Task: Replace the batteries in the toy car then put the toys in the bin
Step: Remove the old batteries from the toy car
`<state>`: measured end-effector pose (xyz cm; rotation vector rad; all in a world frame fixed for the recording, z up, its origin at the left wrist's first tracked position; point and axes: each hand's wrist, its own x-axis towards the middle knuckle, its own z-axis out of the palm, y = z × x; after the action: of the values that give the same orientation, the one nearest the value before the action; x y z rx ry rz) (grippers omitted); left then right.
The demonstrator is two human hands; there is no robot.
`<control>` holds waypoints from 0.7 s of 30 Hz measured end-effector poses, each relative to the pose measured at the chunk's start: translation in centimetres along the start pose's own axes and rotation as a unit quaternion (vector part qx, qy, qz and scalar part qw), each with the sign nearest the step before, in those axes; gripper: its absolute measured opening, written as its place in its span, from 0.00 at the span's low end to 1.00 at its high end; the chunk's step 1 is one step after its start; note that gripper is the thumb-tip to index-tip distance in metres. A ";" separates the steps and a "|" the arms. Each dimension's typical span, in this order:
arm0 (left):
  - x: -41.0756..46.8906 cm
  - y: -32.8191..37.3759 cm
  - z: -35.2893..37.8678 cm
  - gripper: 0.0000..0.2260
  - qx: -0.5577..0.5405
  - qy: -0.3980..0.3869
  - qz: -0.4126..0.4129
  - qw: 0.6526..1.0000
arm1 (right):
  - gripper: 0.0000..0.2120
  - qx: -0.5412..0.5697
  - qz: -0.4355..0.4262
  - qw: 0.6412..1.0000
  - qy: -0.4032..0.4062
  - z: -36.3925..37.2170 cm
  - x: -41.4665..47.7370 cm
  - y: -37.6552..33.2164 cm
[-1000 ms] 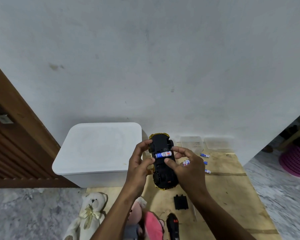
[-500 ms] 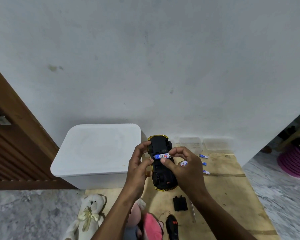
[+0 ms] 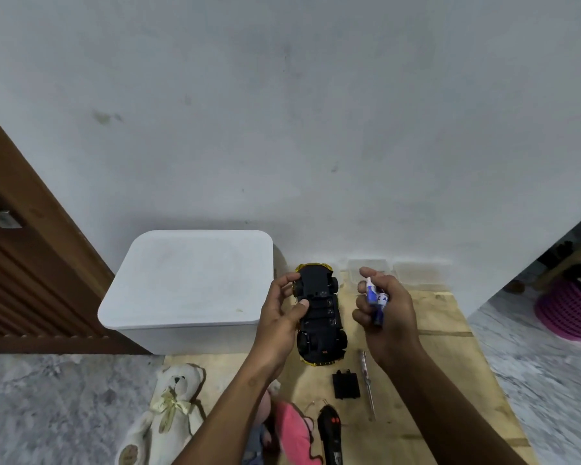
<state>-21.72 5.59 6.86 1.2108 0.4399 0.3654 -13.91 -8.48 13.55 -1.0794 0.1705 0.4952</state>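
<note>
The yellow toy car [image 3: 321, 313] is upside down, black underside up, its battery bay open and looking empty. My left hand [image 3: 282, 308] grips its left side. To the right of the car, my right hand [image 3: 383, 307] is closed around blue and white batteries [image 3: 374, 298]. The black battery cover [image 3: 346, 384] and a screwdriver [image 3: 366, 384] lie on the wooden board [image 3: 450, 364] below the car. A white bin [image 3: 188, 280] with its lid on stands at the left.
A white teddy bear [image 3: 171, 411], a pink soft toy [image 3: 292, 431] and a black remote control [image 3: 329, 434] lie near the bottom edge. Two clear plastic containers [image 3: 396, 271] stand against the wall. A pink basket [image 3: 571, 307] is at the far right, a wooden door at the left.
My right hand has lifted the battery out of the car's bay and drawn away to the right with it. My left hand still holds the car.
</note>
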 end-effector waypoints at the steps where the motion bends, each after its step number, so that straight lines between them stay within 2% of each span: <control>1: 0.1 -0.5 0.2 0.20 0.004 0.001 -0.004 1.000 | 0.10 0.006 0.007 1.000 -0.001 -0.2 0.0 -0.1; 6: 1.7 -3.9 0.9 0.19 0.032 0.024 -0.043 0.998 | 0.07 -0.032 0.058 0.998 0.008 -1.0 1.0 0.0; 11: 3.9 -7.2 1.2 0.18 0.032 0.051 -0.128 0.990 | 0.05 -0.063 0.084 0.994 0.024 -2.0 2.1 1.0; 16: 4.7 -10.9 -0.1 0.18 0.057 0.101 -0.220 0.968 | 0.11 -0.077 0.102 0.991 0.037 -3.4 2.9 2.0; 21: 4.4 -13.9 -1.0 0.20 0.077 0.145 -0.241 0.956 | 0.10 -0.095 0.106 0.989 0.043 -4.7 3.6 2.2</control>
<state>-17.91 4.25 -7.15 1.1570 1.0115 0.0853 -11.25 -10.65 8.29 -1.2766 0.3206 0.6658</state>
